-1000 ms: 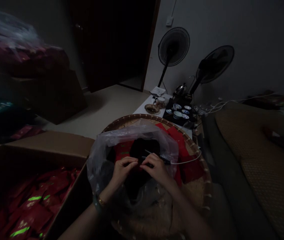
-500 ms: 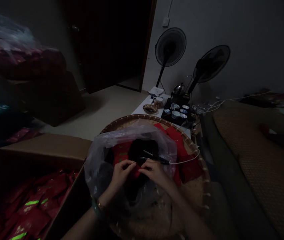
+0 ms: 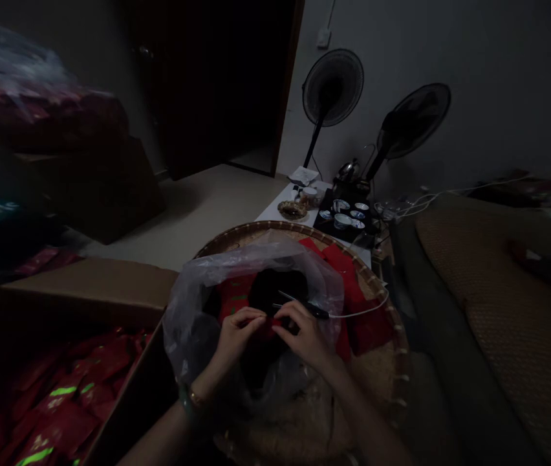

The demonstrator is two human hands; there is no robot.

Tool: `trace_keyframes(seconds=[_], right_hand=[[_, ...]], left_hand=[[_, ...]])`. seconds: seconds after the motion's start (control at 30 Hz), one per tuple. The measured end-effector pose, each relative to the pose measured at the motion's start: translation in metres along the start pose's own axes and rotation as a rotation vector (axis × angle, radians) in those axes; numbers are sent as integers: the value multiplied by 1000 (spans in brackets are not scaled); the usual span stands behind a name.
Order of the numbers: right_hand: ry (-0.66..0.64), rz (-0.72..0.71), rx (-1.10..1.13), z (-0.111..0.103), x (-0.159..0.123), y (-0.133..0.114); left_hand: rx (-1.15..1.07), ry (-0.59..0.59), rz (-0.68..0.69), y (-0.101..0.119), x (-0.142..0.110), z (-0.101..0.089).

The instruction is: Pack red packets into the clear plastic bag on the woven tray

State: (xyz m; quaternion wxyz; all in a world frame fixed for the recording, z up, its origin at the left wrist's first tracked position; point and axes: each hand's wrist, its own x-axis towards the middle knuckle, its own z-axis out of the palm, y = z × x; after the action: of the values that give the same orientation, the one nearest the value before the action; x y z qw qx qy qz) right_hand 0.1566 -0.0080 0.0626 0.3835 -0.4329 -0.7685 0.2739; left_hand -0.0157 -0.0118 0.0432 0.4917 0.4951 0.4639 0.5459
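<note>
My left hand, fingers pinched, grips the near edge of a small red cloth-like piece, whose exact kind is too dark to make out. At its right side the thumb and forefinger of my right hand are bent around it, with a small gap between the tips. Just beyond my right fingers lies a black-handled tool with two thin metal prongs and a white cord. Both hands are over an open clear plastic bag containing dark material and red pieces with green marks.
The bag sits in a round woven bamboo tray with red packets at its right. An open cardboard box of red packets is at left. Beyond stand a low table with teacups, two fans and a woven mat.
My right forefinger has lifted a little and parted further from the thumb. My left hand stays nearly where it was. The view has shifted very slightly.
</note>
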Motion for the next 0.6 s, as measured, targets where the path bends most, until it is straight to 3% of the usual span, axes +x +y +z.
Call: trace_keyframes(seconds=[0.3, 0.6], right_hand=[[26, -118, -54, -3, 2, -8], [-3, -121, -115, -3, 3, -11]], left_hand=[[-2, 16, 26, -1, -1, -1], [-8, -11, 59, -4, -2, -2]])
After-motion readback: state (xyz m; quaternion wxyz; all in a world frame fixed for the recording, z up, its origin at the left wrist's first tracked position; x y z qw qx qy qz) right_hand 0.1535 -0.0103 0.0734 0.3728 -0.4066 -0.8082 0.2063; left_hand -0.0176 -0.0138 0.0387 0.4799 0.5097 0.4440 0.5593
